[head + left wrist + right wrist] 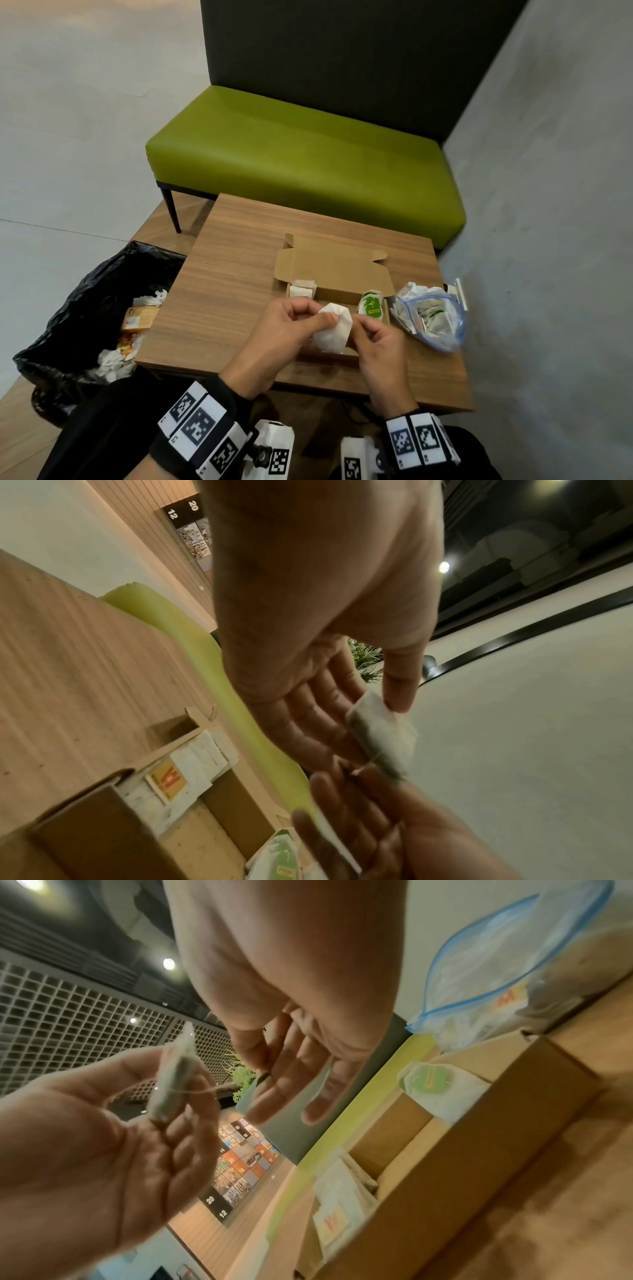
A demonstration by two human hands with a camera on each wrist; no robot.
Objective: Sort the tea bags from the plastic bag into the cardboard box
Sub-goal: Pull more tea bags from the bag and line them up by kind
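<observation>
Over the table's near side both hands hold one white tea bag. My left hand pinches its top edge between thumb and fingers; in the left wrist view the tea bag sits under the thumb. My right hand pinches the bag's pale tag, and a thin string runs from it to the tea bag. Behind the hands the open cardboard box holds white tea bags at its left end and green-tagged ones at its right. The clear plastic bag with more tea bags lies right of the box.
A black bin bag with wrappers and paper stands left of the wooden table. A green bench is behind the table. A grey wall runs close along the right. The box lid lies open toward the bench.
</observation>
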